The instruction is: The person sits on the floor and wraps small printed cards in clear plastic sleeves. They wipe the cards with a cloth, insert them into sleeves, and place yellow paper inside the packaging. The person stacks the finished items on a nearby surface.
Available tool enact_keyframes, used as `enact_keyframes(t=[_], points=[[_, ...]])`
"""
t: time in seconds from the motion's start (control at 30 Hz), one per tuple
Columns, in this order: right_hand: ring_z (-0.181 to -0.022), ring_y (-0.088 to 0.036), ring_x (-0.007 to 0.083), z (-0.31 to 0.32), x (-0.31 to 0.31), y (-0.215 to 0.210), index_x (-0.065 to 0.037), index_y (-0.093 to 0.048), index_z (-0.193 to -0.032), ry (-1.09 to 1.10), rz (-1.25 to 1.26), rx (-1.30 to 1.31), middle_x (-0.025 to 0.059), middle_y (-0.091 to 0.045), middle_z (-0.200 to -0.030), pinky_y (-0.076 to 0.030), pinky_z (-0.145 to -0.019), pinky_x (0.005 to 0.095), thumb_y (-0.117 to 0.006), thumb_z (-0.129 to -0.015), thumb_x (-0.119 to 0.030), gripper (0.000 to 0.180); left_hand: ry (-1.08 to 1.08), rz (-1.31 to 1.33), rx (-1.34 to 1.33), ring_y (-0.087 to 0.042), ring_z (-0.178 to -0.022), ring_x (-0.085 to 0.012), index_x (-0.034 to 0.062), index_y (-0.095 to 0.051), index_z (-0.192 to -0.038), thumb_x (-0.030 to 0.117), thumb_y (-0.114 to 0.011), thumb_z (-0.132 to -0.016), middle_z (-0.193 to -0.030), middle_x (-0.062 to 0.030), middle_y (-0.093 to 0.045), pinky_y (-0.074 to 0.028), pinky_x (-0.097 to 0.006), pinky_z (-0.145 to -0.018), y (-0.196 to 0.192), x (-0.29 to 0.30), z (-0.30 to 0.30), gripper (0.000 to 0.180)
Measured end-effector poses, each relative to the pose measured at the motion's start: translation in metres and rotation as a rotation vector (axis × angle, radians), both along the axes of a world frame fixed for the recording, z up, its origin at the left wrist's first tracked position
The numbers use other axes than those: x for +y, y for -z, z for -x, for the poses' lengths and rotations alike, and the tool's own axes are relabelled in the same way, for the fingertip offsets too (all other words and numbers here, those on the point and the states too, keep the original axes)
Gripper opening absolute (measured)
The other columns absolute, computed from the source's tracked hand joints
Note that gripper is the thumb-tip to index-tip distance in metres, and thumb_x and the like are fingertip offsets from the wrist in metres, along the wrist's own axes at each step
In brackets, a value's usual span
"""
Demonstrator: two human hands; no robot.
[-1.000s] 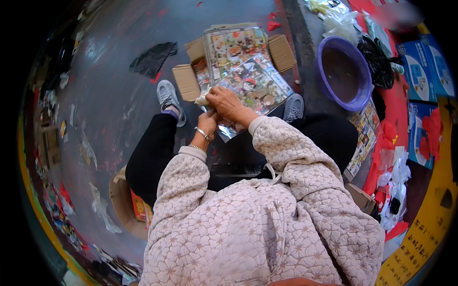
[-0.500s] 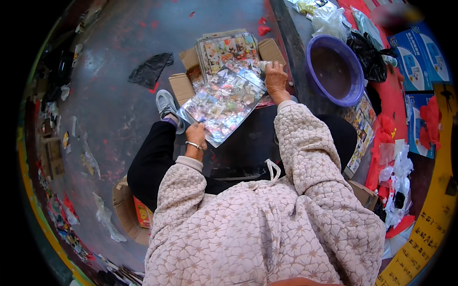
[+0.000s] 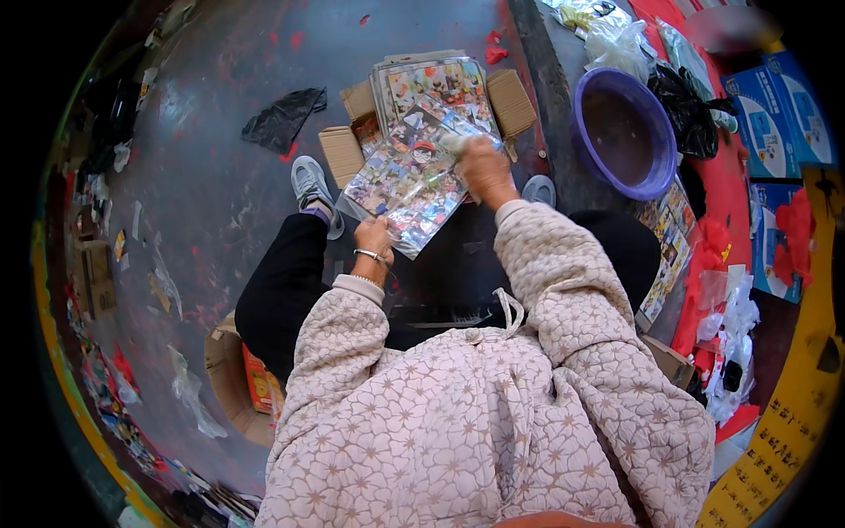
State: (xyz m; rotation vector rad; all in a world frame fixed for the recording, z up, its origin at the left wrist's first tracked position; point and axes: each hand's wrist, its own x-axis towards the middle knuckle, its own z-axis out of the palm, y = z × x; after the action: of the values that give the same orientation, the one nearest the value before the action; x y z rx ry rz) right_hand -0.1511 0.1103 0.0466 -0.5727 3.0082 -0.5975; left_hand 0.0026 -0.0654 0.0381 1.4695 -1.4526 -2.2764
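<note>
A glossy sheet covered in small colourful pictures, seemingly sleeved in clear plastic, lies aslant over an open cardboard box. My left hand pinches its near left edge. Over the sheet's right side my right hand is closed round a pale, crumpled thing that looks like a rag; motion blurs it, and I cannot tell whether it touches the sheet. Beneath and behind stands a stack of similar picture sheets in the box, partly hidden by the held sheet.
To the right sits a purple basin with murky liquid. Beside it are a black plastic bag and blue boxes. A black plastic scrap lies left of the box; another cardboard box stands by my left leg.
My right hand has moved left and nearer, from the sheet's far right corner onto its right side, with the pale thing. The sheet's bright glare has lessened. My left hand keeps its hold.
</note>
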Motion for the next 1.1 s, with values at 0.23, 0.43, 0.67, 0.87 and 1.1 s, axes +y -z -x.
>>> enact_keyframes(t=[0.23, 0.43, 0.67, 0.87, 1.1], points=[[-0.081, -0.057, 0.0338, 0.026, 0.024, -0.023, -0.005, -0.054, -0.084, 0.39, -0.065, 0.152, 0.0153, -0.049, -0.09, -0.048, -0.062, 0.0443, -0.051, -0.074, -0.01, 0.012, -0.059, -0.074, 0.063, -0.053, -0.063, -0.0168, -0.0017, -0.052, -0.081, 0.002, -0.049, -0.081, -0.07, -0.0058, -0.051, -0.045, -0.03, -0.054, 0.009, -0.005, -0.004, 0.005], [-0.072, -0.058, 0.0333, 0.005, -0.03, -0.048, -0.006, -0.052, -0.08, -0.039, 0.167, 0.11, 0.0138, -0.052, -0.087, -0.047, -0.06, 0.0438, -0.048, -0.075, -0.015, 0.01, -0.008, -0.267, 0.176, -0.056, -0.075, -0.0176, -0.0036, -0.05, -0.097, -0.001, -0.05, -0.081, -0.087, -0.007, -0.055, -0.05, -0.031, -0.069, -0.014, 0.005, 0.008, 0.016], [-0.076, -0.059, 0.0322, -0.055, -0.059, -0.019, -0.01, -0.052, -0.085, -0.478, 0.028, -0.064, 0.0137, -0.051, -0.09, -0.047, -0.062, 0.0446, -0.051, -0.076, -0.018, 0.012, 0.089, -0.3, 0.161, -0.058, -0.079, -0.0193, -0.0063, -0.048, -0.102, -0.004, -0.044, -0.084, -0.091, -0.0101, -0.056, -0.049, -0.03, -0.074, 0.004, 0.007, 0.002, 0.019], [-0.074, -0.059, 0.0275, -0.004, -0.022, 0.002, -0.008, -0.049, -0.084, -0.103, -0.117, 0.188, 0.0124, -0.05, -0.089, -0.05, -0.056, 0.0372, -0.052, -0.073, -0.007, 0.012, 0.148, -0.292, 0.082, -0.058, -0.074, -0.0191, -0.0045, -0.048, -0.095, 0.0, -0.045, -0.086, -0.086, -0.0098, -0.056, -0.051, -0.031, -0.069, 0.009, 0.013, 0.003, 0.011], [-0.07, -0.059, 0.0283, 0.026, 0.002, -0.006, -0.007, -0.05, -0.082, 0.264, -0.051, 0.209, 0.0127, -0.05, -0.084, -0.049, -0.051, 0.0382, -0.052, -0.074, -0.008, 0.009, 0.044, -0.243, 0.082, -0.056, -0.078, -0.0172, -0.0043, -0.048, -0.094, -0.004, -0.044, -0.085, -0.087, -0.009, -0.054, -0.049, -0.028, -0.071, 0.005, 0.015, 0.004, 0.009]])
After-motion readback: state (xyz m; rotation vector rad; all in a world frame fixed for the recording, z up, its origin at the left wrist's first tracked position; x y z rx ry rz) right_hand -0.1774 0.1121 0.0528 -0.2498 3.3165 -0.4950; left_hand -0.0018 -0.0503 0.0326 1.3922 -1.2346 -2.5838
